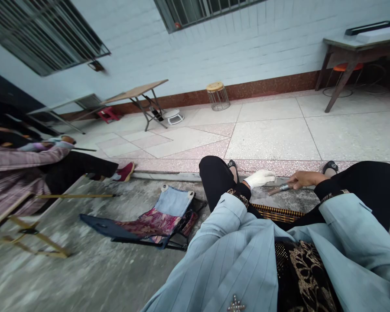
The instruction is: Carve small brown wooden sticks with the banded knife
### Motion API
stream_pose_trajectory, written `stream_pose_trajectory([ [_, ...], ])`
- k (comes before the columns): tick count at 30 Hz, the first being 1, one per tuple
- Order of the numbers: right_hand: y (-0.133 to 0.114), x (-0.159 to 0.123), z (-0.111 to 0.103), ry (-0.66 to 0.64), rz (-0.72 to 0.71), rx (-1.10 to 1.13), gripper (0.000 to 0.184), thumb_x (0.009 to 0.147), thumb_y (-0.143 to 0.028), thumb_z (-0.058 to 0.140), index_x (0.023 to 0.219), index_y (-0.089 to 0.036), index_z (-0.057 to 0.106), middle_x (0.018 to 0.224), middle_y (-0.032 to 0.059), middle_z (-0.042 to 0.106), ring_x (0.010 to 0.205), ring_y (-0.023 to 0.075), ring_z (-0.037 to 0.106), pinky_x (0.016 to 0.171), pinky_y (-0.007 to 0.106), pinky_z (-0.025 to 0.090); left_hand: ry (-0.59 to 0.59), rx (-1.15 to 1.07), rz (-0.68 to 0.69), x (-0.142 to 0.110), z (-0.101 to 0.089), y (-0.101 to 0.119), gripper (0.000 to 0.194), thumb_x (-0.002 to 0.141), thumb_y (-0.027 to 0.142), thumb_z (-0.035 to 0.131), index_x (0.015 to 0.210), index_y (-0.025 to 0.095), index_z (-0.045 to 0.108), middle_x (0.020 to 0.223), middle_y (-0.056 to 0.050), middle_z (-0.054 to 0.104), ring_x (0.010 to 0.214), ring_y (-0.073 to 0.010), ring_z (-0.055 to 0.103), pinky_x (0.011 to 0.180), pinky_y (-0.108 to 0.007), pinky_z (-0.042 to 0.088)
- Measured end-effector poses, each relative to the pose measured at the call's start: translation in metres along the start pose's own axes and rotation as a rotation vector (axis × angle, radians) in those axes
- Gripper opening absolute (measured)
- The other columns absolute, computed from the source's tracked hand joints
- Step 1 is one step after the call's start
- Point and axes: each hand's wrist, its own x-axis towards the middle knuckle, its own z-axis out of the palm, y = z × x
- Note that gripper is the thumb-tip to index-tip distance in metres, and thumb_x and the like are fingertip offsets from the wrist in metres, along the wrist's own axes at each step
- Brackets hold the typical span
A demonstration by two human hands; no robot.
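Note:
A white knitted glove covers my left hand [260,178], which is stretched out over my left knee's inner side. Its fingers point to the right, and nothing shows in them. My right hand [307,179] is bare and closed around a paintbrush [278,189]. The brush has a shiny metal band and a brownish tip that points left, towards the gloved hand; most of its handle is hidden in my fingers. Between my knees, just below both hands, a black and yellow woven seat edge [276,212] shows.
A folding chair [159,216] with patterned cloth lies low at my left. Beyond it sits a person [26,169] beside a wooden folding frame [32,232]. A raised tiled floor [269,134] ahead holds a round stool [217,95], a folding table [136,92] and a desk [354,47].

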Motion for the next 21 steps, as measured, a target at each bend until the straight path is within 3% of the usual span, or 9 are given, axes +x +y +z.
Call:
stream_pose_trajectory([
  [2,-0.004,-0.003,-0.004,-0.048,-0.096,0.102,0.054,0.068,-0.038,0.073,0.119,-0.021,0.079,0.100,0.0026,0.077,0.094,0.0253,0.067,0.084,0.031,0.048,0.033,-0.036,-0.017,0.002,-0.001,-0.003,0.022,0.091,0.030,0.057,0.090,0.013,0.072,0.072,0.002,0.058,0.068,-0.0114,0.050,0.072,-0.024,0.039],
  [4,-0.006,-0.004,-0.009,-0.018,-0.191,0.272,0.065,0.072,-0.046,0.073,0.131,-0.018,0.073,0.105,0.0043,0.075,0.091,0.0228,0.065,0.086,0.032,0.049,0.072,-0.093,-0.027,0.003,-0.001,-0.006,0.025,0.092,0.032,0.054,0.096,0.012,0.070,0.076,0.000,0.059,0.069,-0.0112,0.051,0.072,-0.024,0.042],
  [6,-0.008,-0.005,-0.012,0.099,-0.225,0.458,0.073,0.073,-0.049,0.075,0.137,-0.015,0.068,0.101,0.0060,0.074,0.086,0.0202,0.064,0.085,0.034,0.049,0.090,-0.157,-0.031,0.004,0.002,-0.008,0.032,0.095,0.037,0.050,0.103,0.012,0.067,0.078,0.000,0.056,0.068,-0.0106,0.051,0.069,-0.024,0.044],
  [10,-0.007,-0.001,-0.010,0.394,-0.117,0.662,0.081,0.069,-0.048,0.078,0.139,-0.010,0.065,0.090,0.0067,0.072,0.079,0.0185,0.064,0.079,0.033,0.053,0.005,-0.243,-0.012,0.004,0.010,-0.009,0.039,0.097,0.047,0.046,0.104,0.013,0.065,0.070,0.004,0.047,0.060,-0.0081,0.047,0.060,-0.021,0.042],
  [15,0.002,0.011,-0.004,0.573,0.005,0.600,0.073,0.077,-0.042,0.067,0.142,-0.009,0.061,0.093,0.0092,0.073,0.074,0.0178,0.064,0.073,0.031,0.054,-0.079,-0.233,-0.008,0.001,0.014,-0.005,0.034,0.097,0.042,0.048,0.102,0.014,0.066,0.066,0.005,0.047,0.057,-0.0070,0.045,0.056,-0.019,0.040],
  [21,0.017,0.021,-0.004,0.647,0.203,0.277,0.058,0.081,-0.034,0.063,0.134,-0.013,0.069,0.094,0.0095,0.076,0.083,0.0243,0.068,0.077,0.033,0.051,-0.117,-0.171,-0.012,-0.003,0.013,0.003,0.034,0.097,0.041,0.047,0.104,0.013,0.066,0.065,0.005,0.047,0.056,-0.0071,0.045,0.058,-0.020,0.040],
])
